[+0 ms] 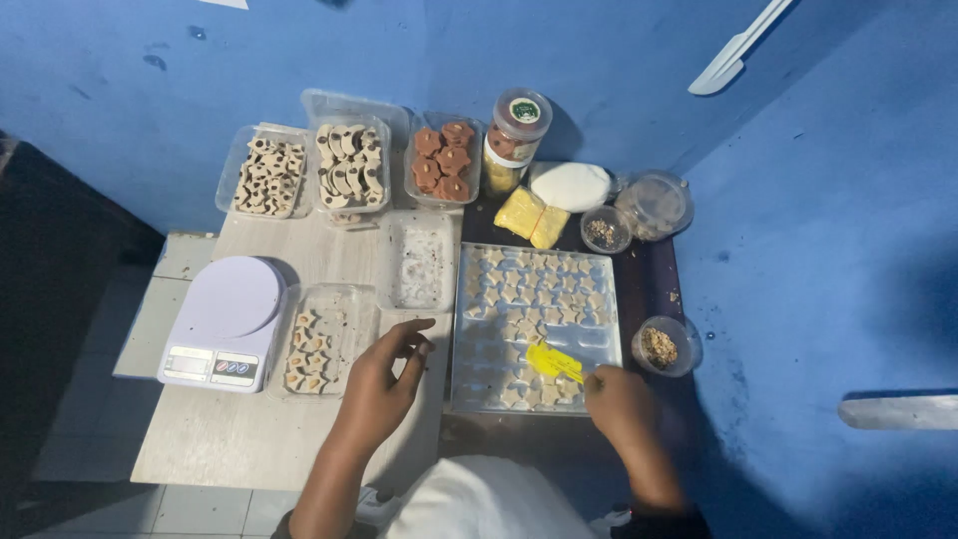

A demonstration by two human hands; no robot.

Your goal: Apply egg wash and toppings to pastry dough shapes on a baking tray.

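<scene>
Head view | your right hand (621,399) pinches yellow tool (555,361) over mould (534,329) | left hand (384,384) beside mould, fingers loosely curled, empty | risk: a slip may gouge the fillings

Dim, bluish light; the left edge of the frame falls into dark shadow, details soft, slight wide-angle bending at edges.

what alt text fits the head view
A person's right hand holds a small yellow tool over a clear mould tray of star-shaped pieces, left hand beside it; a kitchen scale and containers stand around.
</scene>
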